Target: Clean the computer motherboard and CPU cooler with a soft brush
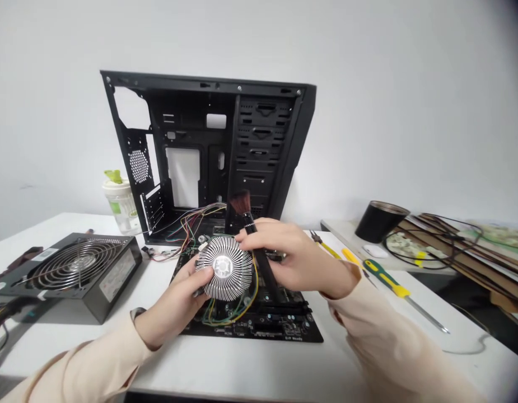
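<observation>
Holding round finned metal heatsink (230,271), dark-bristled brush (250,225)

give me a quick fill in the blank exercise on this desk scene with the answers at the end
1. The right hand holds a ____ with its bristles pointing up.
2. The left hand holds the round heatsink, with its ____ resting on the finned face.
3. The open computer case standing behind the motherboard is coloured ____.
4. The handle of the long-shafted screwdriver combines green and ____.

Missing words: brush; thumb; black; yellow
</observation>
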{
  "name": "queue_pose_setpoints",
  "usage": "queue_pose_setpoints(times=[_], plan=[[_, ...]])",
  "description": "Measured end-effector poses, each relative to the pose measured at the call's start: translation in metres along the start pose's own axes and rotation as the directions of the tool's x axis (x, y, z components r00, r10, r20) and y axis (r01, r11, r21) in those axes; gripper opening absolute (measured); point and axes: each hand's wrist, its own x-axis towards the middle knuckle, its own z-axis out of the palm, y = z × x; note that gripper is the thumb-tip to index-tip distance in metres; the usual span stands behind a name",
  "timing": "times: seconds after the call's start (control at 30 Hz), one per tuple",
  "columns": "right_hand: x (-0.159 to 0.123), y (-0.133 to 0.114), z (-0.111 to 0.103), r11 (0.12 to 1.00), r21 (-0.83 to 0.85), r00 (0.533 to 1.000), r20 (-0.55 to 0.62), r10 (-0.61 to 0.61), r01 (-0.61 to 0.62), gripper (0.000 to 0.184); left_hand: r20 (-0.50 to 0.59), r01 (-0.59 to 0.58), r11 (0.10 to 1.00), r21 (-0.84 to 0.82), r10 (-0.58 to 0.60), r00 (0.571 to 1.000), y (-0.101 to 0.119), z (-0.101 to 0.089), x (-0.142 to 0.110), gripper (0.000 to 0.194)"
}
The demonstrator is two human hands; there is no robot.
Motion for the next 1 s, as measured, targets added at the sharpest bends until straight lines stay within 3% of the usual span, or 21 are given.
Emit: queue_pose_setpoints(times=[0.13,0.23,0.4,0.6,0.77,0.9,1.0], plan=[[0.002,-0.012,0.005,1.0,0.004,0.998,0.056,-0.025,0.024,0.033,0.074,-0.01,0.999,-0.03,0.012,0.997,-0.003,-0.007,0.002,0.052],[0.004,-0.014,0.008,0.995,-0.059,0.997,0.016,-0.076,0.077,0.035,0.058,0.015,0.998,-0.053,-0.012,0.998,-0.004,-0.009,0.006,0.046],[0.002,-0.01,0.003,0.993,-0.089,0.994,-0.076,-0.081,0.075,0.032,0.077,0.062,0.995,-0.083,-0.055,0.995,-0.01,-0.01,0.011,0.06],[0.003,-0.014,-0.014,0.994,-0.097,0.998,-0.033,-0.051,0.048,0.026,0.076,0.055,0.987,-0.148,-0.044,0.996,-0.013,-0.013,0.011,0.061],[0.0,-0.019,-0.028,0.973,-0.229,0.998,-0.056,0.012,-0.025,0.019,0.032,0.061,0.973,-0.222,-0.056,0.998,-0.012,-0.014,0.012,0.05],[-0.004,-0.022,-0.039,0.927,-0.357,0.99,0.041,0.134,-0.111,0.019,-0.043,0.062,0.947,-0.316,-0.08,0.996,-0.007,-0.011,0.016,0.025],[-0.005,-0.023,-0.042,0.907,-0.363,0.952,0.134,0.276,-0.212,0.015,-0.122,0.064,0.917,-0.393,-0.121,0.985,0.001,-0.009,0.018,0.019]])
